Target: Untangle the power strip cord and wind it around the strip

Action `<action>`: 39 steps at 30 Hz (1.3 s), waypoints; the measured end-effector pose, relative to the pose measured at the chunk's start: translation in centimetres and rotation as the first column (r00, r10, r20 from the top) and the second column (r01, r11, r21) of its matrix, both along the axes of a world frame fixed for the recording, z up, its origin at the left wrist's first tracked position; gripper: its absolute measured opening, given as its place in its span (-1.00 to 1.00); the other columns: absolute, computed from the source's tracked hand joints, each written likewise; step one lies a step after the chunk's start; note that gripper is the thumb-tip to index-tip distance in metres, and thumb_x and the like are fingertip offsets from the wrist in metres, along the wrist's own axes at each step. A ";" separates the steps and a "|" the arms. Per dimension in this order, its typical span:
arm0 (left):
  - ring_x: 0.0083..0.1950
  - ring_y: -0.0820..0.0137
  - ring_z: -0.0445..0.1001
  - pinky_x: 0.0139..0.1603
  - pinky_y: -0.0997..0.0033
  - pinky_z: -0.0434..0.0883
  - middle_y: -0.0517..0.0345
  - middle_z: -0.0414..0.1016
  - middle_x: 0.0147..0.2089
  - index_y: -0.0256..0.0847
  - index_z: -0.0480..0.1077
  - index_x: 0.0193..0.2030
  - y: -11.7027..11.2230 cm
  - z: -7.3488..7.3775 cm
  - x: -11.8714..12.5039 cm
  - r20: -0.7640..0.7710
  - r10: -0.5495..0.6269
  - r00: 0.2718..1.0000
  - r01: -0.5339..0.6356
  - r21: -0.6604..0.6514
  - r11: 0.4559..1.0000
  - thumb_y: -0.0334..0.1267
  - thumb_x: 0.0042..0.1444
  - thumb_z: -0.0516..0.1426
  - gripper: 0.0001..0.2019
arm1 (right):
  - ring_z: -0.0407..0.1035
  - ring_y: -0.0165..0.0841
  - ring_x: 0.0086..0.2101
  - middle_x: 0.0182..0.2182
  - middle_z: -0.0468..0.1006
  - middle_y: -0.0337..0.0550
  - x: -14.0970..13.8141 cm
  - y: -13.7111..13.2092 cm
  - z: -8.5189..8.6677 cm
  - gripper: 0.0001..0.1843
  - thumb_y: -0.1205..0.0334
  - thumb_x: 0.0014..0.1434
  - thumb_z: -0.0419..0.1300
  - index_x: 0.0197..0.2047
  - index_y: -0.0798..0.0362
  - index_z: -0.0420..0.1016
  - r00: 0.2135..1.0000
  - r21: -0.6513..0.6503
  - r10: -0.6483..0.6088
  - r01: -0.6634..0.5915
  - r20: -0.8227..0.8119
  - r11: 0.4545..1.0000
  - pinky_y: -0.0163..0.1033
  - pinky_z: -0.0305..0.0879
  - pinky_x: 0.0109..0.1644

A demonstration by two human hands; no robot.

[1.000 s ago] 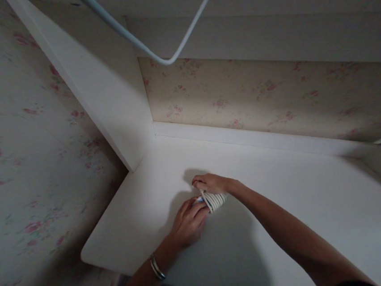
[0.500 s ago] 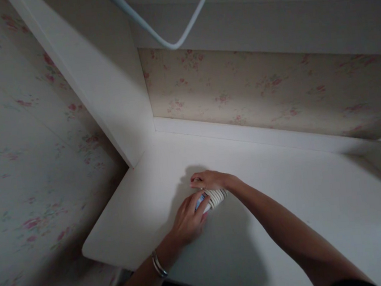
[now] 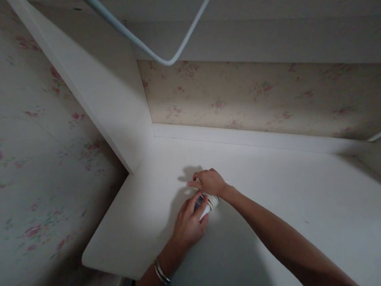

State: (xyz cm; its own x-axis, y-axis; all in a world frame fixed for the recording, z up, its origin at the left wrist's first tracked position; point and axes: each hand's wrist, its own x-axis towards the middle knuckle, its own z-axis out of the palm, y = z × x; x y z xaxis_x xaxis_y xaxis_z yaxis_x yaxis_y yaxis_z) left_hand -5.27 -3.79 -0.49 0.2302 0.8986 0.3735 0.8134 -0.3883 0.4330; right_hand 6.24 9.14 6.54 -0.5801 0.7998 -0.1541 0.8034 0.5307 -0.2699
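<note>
My left hand is closed around a small white object with a bluish panel; its exact kind is hidden by my fingers. A cream-coloured cord is wound in several tight turns around the far end of that object. Just above the coil, my right hand is bent over with its fingers curled in a pinch at the cord, though the pinched part is too small to see clearly. Both hands are low over the white desktop, and a silver bracelet circles my left wrist.
A white upright panel stands at the desk's left, beside flowered wallpaper. Shelf boards run across above the desk. A pale bent rod or cable hangs in front of them, close to the camera.
My right hand has turned and arched up slightly over the coil, its fingers still curled. My left hand keeps its grip on the white object. The view has tilted up a little.
</note>
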 end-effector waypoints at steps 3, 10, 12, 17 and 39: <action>0.18 0.14 0.32 0.15 0.12 0.38 -0.03 0.25 0.25 -0.06 0.26 0.23 0.0 0.0 0.1 0.013 0.008 1.000 -0.008 -0.005 1.000 -0.26 0.14 0.10 -0.52 | 0.44 -0.30 -0.24 -0.32 0.59 -0.08 1.6 -2.4 0.0 -0.45 -0.07 0.32 -0.18 -0.34 0.04 0.52 0.951 0.097 -0.148 0.180 -0.270 0.979 -0.24 0.16 -0.08; 0.23 0.11 0.27 0.16 0.10 0.38 0.06 -0.03 0.41 0.00 0.20 0.27 -0.1 0.3 0.3 0.067 -0.014 0.998 0.016 -0.022 1.000 -0.31 0.13 0.09 -0.47 | 0.40 -0.33 -0.39 -0.41 0.54 -0.21 5.1 -9.8 -3.9 -0.59 -0.11 0.20 0.02 -0.08 0.01 0.41 0.444 -0.404 -0.590 0.447 -0.675 0.798 -0.29 0.23 -0.31; 0.22 0.10 0.27 0.14 0.06 0.38 0.09 -0.05 0.41 0.02 0.18 0.28 -0.2 0.5 0.3 0.067 -0.015 0.998 0.019 -0.053 0.998 -0.34 0.12 0.09 -0.45 | 0.38 -0.35 -0.49 -0.49 0.50 -0.28 5.5 -11.1 -4.6 -0.51 -0.11 0.18 0.05 0.09 -0.03 0.28 0.443 -0.509 -0.643 0.392 -0.625 0.766 -0.29 0.21 -0.40; 0.30 0.09 0.18 0.22 0.04 0.30 0.05 -0.10 0.43 -0.01 0.16 0.29 -0.5 0.6 0.3 0.116 -0.038 0.992 0.050 -0.098 0.994 -0.32 0.13 0.08 -0.44 | 0.38 -0.41 -0.51 -0.26 0.54 -0.21 5.5 -12.0 -4.0 -0.36 -0.12 0.15 0.09 0.25 -0.16 0.07 0.450 -0.633 -0.673 0.263 -0.587 0.728 -0.30 0.24 -0.43; -0.03 0.24 0.39 0.05 0.13 0.35 0.08 0.50 -0.09 -0.10 0.44 -0.05 1.6 3.3 -1.2 -0.004 -0.028 1.000 0.028 0.056 0.998 -0.28 0.18 0.11 -0.79 | 0.44 -0.23 -0.13 0.10 0.36 -0.04 4.3 -13.3 -3.2 0.08 0.20 -0.11 0.40 0.35 -0.12 -0.15 -0.054 -0.875 -0.875 -0.032 -0.481 0.483 -0.12 0.35 -0.05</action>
State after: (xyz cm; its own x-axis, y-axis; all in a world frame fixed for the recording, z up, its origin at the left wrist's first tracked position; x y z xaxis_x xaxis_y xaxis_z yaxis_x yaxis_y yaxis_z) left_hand -6.47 -2.15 2.85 0.2565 0.8695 0.4222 0.8031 -0.4348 0.4075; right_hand 10.57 -4.15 3.36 -0.1480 0.8989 -0.4124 -0.3292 -0.4380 -0.8365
